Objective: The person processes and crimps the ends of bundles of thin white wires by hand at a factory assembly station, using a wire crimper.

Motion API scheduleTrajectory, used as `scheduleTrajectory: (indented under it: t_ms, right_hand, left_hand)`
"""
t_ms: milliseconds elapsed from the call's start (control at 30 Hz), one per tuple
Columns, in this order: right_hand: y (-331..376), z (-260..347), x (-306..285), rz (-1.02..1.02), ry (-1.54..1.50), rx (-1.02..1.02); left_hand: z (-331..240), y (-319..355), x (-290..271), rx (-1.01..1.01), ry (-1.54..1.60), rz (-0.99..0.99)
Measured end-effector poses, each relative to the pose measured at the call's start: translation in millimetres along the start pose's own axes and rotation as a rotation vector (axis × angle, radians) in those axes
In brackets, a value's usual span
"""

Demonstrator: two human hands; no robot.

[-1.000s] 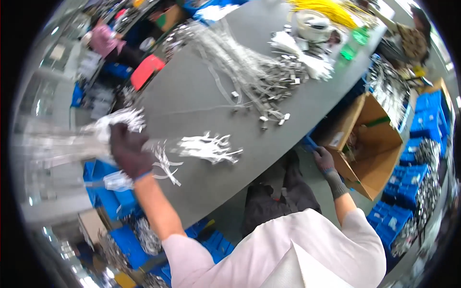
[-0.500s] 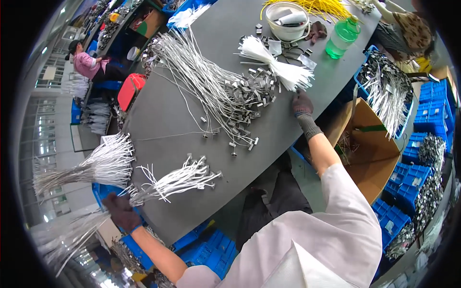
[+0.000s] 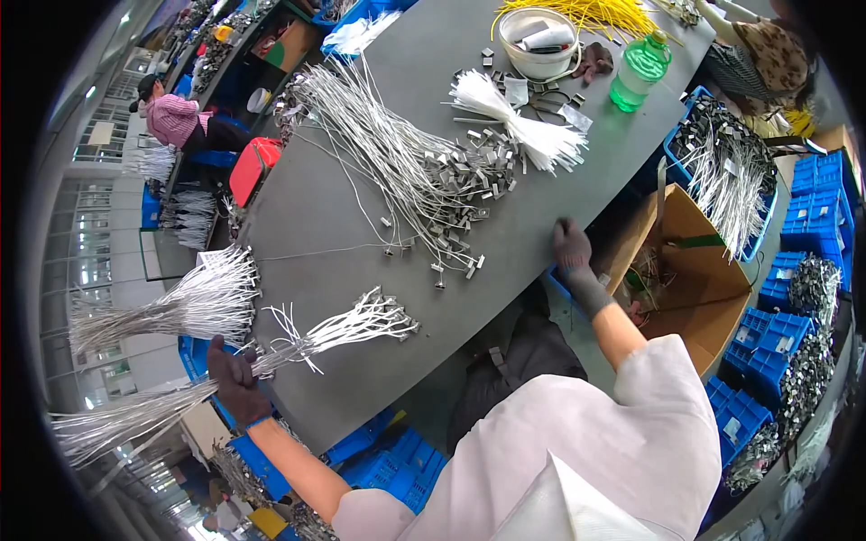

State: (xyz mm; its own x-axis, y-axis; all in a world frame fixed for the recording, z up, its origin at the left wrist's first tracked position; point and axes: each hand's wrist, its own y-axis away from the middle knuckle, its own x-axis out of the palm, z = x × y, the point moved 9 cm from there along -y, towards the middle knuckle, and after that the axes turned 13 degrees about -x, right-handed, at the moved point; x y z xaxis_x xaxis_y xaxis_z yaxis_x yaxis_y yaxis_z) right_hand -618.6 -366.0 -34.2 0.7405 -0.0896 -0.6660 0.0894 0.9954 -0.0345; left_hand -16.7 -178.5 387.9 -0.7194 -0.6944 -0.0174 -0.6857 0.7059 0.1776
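Observation:
My left hand (image 3: 236, 386), in a dark glove, is closed around a long bundle of white wires (image 3: 356, 323) at the table's left end. Small metal pieces tip the bundle's right end, which lies on the table. Its long tail stretches left past the table edge. A thicker bundle of white wires (image 3: 212, 293) lies just beyond this hand. My gloved right hand (image 3: 571, 245) hovers by the table's near edge, fingers curled; whatever may be inside them is hidden. Farther off lies a tied white bundle (image 3: 519, 122), beside a large heap of wires (image 3: 379, 140) with metal blocks.
A white bucket (image 3: 538, 63), a green bottle (image 3: 642, 72) and yellow strands (image 3: 586, 16) are at the far side. An open cardboard box (image 3: 699, 298) stands right of my right arm, near stacked blue crates (image 3: 816, 203). A person (image 3: 171, 115) stands at the left.
My right hand has drawn back toward me, away from the tied white bundle. My left hand has shifted slightly up, and the tail of its wire bundle now lies straighter and flatter.

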Motion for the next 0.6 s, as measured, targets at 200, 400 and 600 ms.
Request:
scheduleTrajectory:
  t_ms: [200,400,600]
  right_hand:
    - [-112.1,-27.0,19.3,-0.052,0.262,0.148]
    - [-121.2,-24.9,19.7,-0.05,0.131,0.049]
    - [-45.9,-8.5,18.2,0.265,0.109,-0.058]
  left_hand:
    - [-3.2,1.4,6.8,0.051,0.138,-0.084]
    - [-3.0,9.5,14.0,0.052,0.073,-0.166]
    - [-4.2,17.1,-0.4,0.075,0.157,-0.338]
